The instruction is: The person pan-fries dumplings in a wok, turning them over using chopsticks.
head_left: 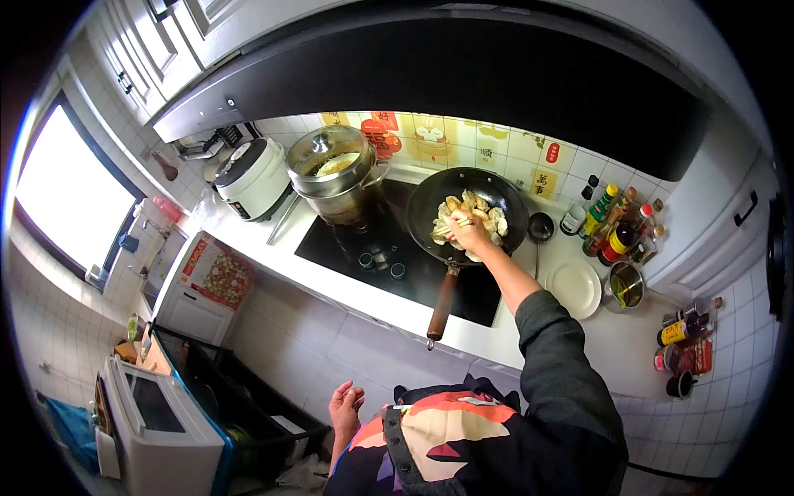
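Observation:
My right hand (470, 232) reaches over the black wok (514, 192), closed on what look like pale chopsticks (464, 221), mostly hidden by the fingers. Under and around it, pale, lightly browned pieces of meat (473, 202) lie heaped in the wok. The wok sits on the black stovetop (331, 252), and its wooden handle (443, 302) points toward me. Low beside my body hangs my left hand (346, 405), fingers loosely curled and apart, with nothing visible in it.
A lidded steel steamer pot (335, 178) stands left of the wok, beside a white rice cooker (251, 183). To the right are a black ladle (540, 228), a white plate (573, 289), a steel pot (622, 287) and several sauce bottles (619, 241). A range hood (447, 78) overhangs the stove.

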Demonstrator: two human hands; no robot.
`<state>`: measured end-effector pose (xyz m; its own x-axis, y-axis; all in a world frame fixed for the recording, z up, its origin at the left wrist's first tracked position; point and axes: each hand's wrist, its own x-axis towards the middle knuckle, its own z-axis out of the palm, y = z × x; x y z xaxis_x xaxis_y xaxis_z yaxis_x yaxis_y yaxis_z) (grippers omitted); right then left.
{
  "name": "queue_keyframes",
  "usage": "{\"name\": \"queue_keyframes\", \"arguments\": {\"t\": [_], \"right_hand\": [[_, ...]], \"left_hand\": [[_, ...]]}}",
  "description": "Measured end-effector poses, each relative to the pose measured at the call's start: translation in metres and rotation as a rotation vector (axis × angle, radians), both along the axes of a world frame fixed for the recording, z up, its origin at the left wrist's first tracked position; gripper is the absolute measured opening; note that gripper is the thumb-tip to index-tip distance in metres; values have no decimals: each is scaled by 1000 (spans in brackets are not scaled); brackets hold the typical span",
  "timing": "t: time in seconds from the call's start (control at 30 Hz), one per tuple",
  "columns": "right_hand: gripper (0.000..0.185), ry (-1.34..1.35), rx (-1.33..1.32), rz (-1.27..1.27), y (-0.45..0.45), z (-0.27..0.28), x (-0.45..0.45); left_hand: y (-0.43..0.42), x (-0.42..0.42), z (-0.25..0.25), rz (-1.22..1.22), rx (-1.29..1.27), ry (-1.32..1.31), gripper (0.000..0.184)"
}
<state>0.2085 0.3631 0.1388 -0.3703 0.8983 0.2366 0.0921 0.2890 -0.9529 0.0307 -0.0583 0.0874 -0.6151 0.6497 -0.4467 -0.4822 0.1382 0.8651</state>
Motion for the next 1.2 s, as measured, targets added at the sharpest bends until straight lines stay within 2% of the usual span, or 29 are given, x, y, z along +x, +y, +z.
{"name": "queue_keyframes", "arguments": {"t": [0.1,0.13,0.17,0.27,0.3,0.37,0.43,0.47,0.5,0.57,0.63,0.67,0.7,0.77,0.8,0.83,0.9,0.93,1.07,1.2], "right_hand": [[17,135,-86,96,-7,3,-7],[16,28,120,75,-4,-8,-8],[16,29,118,72,-2,-12,-7],[17,-49,-22,4,4,-3,-2],[18,16,-89,62,-1,8,1],[19,-48,-133,122,-11,21,3],[18,-207,100,91,-5,1,5],[17,-167,-49,31,1,-4,4],[18,-182,-77,36,4,-1,7],[19,-9,-165,82,-8,21,8],[19,-81,-130,116,-8,11,7],[19,-206,46,118,-10,5,9],[19,-205,50,112,-6,1,12],[18,-190,-71,43,3,-1,16],[18,-60,-83,30,2,2,17],[18,-63,-82,33,0,3,17],[17,-79,-146,190,-7,3,21],[17,-289,-45,144,-8,5,27],[17,-116,-160,-64,-2,27,57],[15,-144,-266,103,-6,26,85]], "left_hand": [[0,0,-2,24,-31,-10,20],[-3,0,-6,6,-27,-19,20],[-3,-2,-7,-12,-15,-25,20],[-5,-6,-5,18,-5,-14,20],[-6,-7,-7,21,-3,-14,20],[-11,-9,-11,33,-6,-37,20],[-14,-7,-12,19,-45,-34,20],[-11,-9,-12,9,-67,-22,20],[-9,-10,-12,11,-59,-19,20],[-9,-10,-10,34,-41,-18,20],[-8,-8,-12,23,-47,-25,20],[-9,-8,-13,9,-49,-29,20],[-7,-8,-15,3,-44,-27,20],[-6,-10,-17,-25,-13,-31,21],[-5,-11,-18,-20,-10,-32,21],[-5,-11,-19,0,-10,-37,21],[-8,-10,-20,11,-21,-44,21],[-7,-9,-19,-13,-37,-41,21],[-4,-14,-21,5,-6,-31,21],[-2,-14,-23,-7,-27,-52,21]]}}
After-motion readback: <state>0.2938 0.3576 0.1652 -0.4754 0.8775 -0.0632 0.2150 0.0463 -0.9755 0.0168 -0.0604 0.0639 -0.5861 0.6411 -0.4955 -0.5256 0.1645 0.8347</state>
